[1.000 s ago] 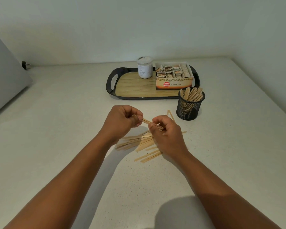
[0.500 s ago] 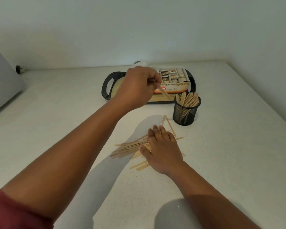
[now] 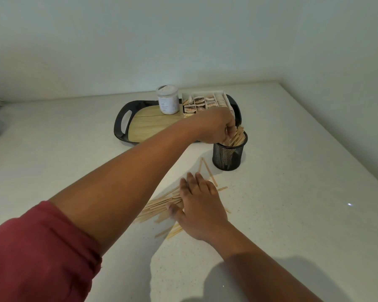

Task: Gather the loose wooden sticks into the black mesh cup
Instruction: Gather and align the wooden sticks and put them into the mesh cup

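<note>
The black mesh cup stands on the white counter, with several wooden sticks leaning inside it. My left hand reaches over the cup's rim, fingers pinched on wooden sticks whose lower ends are in the cup. A pile of loose wooden sticks lies fanned on the counter in front of the cup. My right hand rests flat on that pile, fingers spread, covering its middle. Two more sticks lie in a V just beyond my right fingertips.
A black tray with a wooden base sits behind the cup, carrying a white jar and an open box of tea sachets. Walls close the counter at the back and right. A grey object shows at the far left edge.
My left hand carried sticks from the pile up and rightwards, and now lowers them into the cup. My right hand let go and went flat on the loose pile.
</note>
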`<state>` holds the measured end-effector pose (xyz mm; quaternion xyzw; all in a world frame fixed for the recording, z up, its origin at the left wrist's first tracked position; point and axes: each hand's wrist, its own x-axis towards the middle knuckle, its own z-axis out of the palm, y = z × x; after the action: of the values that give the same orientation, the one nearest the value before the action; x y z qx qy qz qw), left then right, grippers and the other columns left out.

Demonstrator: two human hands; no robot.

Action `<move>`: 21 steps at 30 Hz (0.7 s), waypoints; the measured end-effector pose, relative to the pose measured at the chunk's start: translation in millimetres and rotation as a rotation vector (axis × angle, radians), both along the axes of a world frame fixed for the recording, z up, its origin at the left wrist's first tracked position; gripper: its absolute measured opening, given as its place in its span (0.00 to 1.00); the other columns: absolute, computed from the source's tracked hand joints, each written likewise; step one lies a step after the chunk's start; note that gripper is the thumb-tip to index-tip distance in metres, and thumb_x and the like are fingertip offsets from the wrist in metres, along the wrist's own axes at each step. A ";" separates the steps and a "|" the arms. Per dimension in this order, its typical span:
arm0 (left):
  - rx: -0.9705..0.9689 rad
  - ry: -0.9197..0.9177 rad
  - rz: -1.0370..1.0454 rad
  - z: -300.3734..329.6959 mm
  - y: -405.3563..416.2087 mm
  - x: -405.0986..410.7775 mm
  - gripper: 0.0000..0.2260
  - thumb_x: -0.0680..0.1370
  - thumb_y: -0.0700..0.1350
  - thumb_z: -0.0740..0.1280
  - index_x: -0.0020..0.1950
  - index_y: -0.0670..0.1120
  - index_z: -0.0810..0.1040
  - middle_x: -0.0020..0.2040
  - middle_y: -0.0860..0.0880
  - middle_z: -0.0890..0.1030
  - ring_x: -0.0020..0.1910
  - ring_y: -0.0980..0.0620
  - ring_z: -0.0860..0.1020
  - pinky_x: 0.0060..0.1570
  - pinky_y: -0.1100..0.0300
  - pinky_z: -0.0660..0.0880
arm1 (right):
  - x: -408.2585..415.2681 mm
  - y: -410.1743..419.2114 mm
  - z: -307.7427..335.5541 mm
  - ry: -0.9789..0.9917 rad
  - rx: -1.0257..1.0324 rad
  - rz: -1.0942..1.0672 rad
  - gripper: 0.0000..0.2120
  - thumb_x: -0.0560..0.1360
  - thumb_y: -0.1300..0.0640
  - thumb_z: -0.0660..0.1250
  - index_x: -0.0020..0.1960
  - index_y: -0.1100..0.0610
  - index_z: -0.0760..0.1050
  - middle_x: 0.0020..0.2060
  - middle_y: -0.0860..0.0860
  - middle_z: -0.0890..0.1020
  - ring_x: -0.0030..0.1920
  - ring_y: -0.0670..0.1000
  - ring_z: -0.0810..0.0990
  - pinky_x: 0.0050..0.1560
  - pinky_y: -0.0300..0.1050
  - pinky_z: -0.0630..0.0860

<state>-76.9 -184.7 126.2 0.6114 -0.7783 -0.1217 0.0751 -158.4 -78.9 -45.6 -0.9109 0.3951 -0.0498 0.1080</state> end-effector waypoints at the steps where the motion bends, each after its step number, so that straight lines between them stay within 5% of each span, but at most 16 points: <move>1: 0.008 -0.004 -0.002 -2.2 -1.7 -0.4 0.08 0.76 0.36 0.71 0.51 0.47 0.86 0.39 0.61 0.77 0.45 0.58 0.78 0.43 0.63 0.73 | -0.4 -0.4 0.5 -0.003 -0.002 0.001 0.41 0.81 0.29 0.41 0.84 0.54 0.48 0.85 0.55 0.49 0.84 0.59 0.44 0.80 0.58 0.40; 7: -0.115 0.059 0.077 -15.7 -4.9 3.0 0.13 0.77 0.38 0.72 0.60 0.48 0.83 0.57 0.51 0.82 0.55 0.51 0.79 0.51 0.59 0.76 | -1.6 0.7 4.5 0.000 0.012 0.007 0.40 0.81 0.30 0.42 0.84 0.54 0.47 0.85 0.55 0.48 0.84 0.59 0.43 0.80 0.59 0.41; 11: -0.222 0.159 0.084 -25.4 1.3 8.9 0.12 0.78 0.35 0.69 0.58 0.46 0.84 0.55 0.47 0.83 0.53 0.49 0.81 0.53 0.53 0.80 | -2.2 1.6 7.5 0.010 0.022 0.005 0.40 0.82 0.30 0.43 0.85 0.54 0.48 0.85 0.54 0.48 0.84 0.59 0.43 0.80 0.59 0.41; 21: -0.338 0.290 0.075 -47.9 45.0 28.0 0.11 0.80 0.35 0.68 0.60 0.44 0.83 0.55 0.48 0.82 0.51 0.52 0.79 0.52 0.60 0.77 | -2.3 3.1 9.1 0.004 0.017 -0.003 0.40 0.81 0.29 0.43 0.84 0.53 0.50 0.85 0.54 0.51 0.84 0.59 0.45 0.81 0.60 0.44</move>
<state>-48.9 -139.7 78.3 0.5946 -0.7454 -0.0735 0.2921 -160.7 -75.8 -36.5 -0.9094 0.3973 -0.0446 0.1150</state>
